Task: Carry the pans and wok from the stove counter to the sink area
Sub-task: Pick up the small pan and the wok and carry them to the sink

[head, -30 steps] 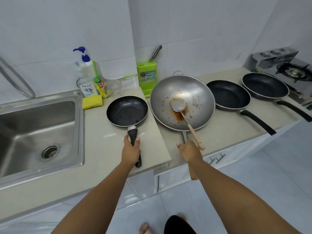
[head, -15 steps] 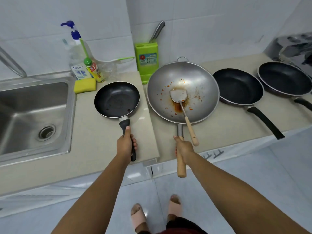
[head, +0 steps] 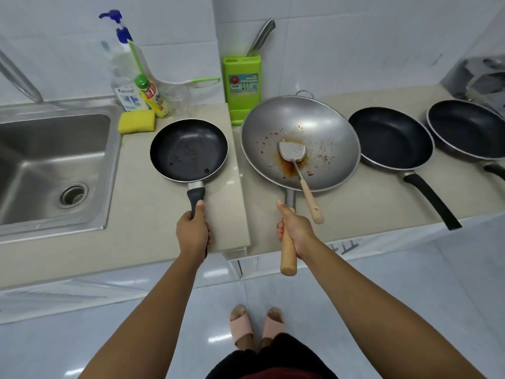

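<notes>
My left hand (head: 192, 232) grips the black handle of a small black frying pan (head: 188, 150) resting on the counter beside the sink (head: 52, 162). My right hand (head: 296, 229) is closed round the wooden handle of a steel wok (head: 300, 143) stained with red sauce. A metal spatula with a wooden handle (head: 293, 157) lies inside the wok. Two more black pans stand to the right, one in the middle (head: 390, 138) and one at the frame's edge (head: 467, 129).
A yellow sponge (head: 136, 121), soap bottles (head: 123, 86) and a green knife block (head: 243, 88) line the wall behind the pans. A stove (head: 481, 77) sits at the far right. The counter edge runs just under my hands, with tiled floor below.
My right hand has slid down onto the wok's wooden handle and closed on it. The view has tilted down and shifted left; the small pan stays in my left hand's grip.
</notes>
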Action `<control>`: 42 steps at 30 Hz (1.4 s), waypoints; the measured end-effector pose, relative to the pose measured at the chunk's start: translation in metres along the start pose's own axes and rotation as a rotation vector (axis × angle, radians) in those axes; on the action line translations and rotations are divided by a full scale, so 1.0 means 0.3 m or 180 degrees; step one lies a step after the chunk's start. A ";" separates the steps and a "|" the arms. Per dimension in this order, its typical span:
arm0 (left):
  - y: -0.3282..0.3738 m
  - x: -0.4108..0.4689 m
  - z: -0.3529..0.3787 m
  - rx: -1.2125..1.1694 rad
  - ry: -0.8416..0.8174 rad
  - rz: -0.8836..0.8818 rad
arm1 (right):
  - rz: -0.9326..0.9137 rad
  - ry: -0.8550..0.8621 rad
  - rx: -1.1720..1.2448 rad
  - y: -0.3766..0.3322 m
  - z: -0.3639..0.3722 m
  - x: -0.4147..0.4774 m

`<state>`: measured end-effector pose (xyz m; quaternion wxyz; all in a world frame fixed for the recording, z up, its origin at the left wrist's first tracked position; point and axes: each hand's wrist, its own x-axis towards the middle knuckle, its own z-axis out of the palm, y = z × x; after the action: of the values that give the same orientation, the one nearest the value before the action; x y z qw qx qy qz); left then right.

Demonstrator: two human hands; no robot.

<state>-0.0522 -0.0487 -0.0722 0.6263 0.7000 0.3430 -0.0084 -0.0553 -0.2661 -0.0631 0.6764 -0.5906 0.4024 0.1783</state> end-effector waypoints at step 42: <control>-0.320 -0.866 -0.780 -0.1736 0.3154 -0.0032 | -0.1043 -0.2693 -0.2326 0.330 0.417 -0.797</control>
<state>-0.3959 0.0340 0.0093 0.5486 0.4314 0.5891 0.4072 -0.2310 -0.0685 0.0499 0.5494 -0.7176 -0.0870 0.4190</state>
